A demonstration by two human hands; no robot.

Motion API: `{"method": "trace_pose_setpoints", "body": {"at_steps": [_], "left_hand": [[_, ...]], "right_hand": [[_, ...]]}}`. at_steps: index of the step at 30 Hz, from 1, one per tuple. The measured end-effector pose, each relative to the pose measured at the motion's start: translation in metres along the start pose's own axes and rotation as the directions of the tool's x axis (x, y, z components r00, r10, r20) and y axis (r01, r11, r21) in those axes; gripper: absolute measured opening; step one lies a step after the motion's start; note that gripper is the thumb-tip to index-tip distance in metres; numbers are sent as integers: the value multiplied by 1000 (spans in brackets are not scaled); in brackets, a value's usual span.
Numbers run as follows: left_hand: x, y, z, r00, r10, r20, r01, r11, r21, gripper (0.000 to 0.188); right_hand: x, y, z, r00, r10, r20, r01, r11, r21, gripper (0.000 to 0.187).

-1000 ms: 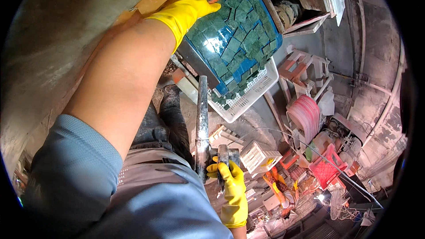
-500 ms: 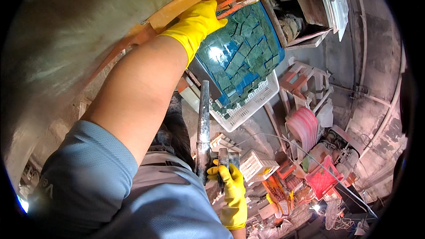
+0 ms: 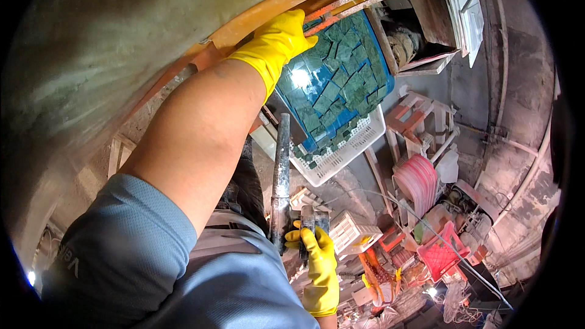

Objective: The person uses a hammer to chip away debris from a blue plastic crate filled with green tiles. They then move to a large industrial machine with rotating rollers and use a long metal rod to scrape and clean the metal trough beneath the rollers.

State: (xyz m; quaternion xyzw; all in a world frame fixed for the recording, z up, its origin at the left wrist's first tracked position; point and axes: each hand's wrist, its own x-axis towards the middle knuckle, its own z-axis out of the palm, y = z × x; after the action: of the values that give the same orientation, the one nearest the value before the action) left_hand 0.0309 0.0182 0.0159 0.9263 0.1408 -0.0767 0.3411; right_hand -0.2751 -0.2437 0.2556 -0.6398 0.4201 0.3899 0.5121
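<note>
My left hand, in a yellow glove, reaches up and grips the upper left corner of a blue crate filled with several green stone tiles. The crate rests in a white slotted basket. Lower down, my right hand, also in a yellow glove, holds a few dark flat tiles upright. A grey metal pole stands just left of that hand. My bare left forearm and blue sleeve fill the lower left.
An orange curved rim runs above the crate, with orange bars at its top. A pink ribbed object, a red basket, a small white basket and wooden frames crowd the right side.
The view has shifted, so the crate and my left hand now sit lower and further right in the picture. My right hand keeps its hold on the dark tiles by the pole.
</note>
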Motion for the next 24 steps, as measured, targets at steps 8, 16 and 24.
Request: {"method": "trace_pose_setpoints", "body": {"at_steps": [8, 16, 24], "left_hand": [[-6, 2, -12, 1000, -4, 1, 4, 1000, 7, 63], [-10, 2, -17, 1000, 0, -13, 0, 1000, -3, 61], [-11, 7, -23, 1000, -16, 4, 16, 1000, 14, 60]], "right_hand": [[-3, -6, -1, 1000, 6, 26, -6, 1000, -19, 53], [2, -8, -3, 999, -8, 40, 7, 1000, 4, 54], [1, -8, -4, 999, -19, 41, 19, 1000, 2, 52]]}}
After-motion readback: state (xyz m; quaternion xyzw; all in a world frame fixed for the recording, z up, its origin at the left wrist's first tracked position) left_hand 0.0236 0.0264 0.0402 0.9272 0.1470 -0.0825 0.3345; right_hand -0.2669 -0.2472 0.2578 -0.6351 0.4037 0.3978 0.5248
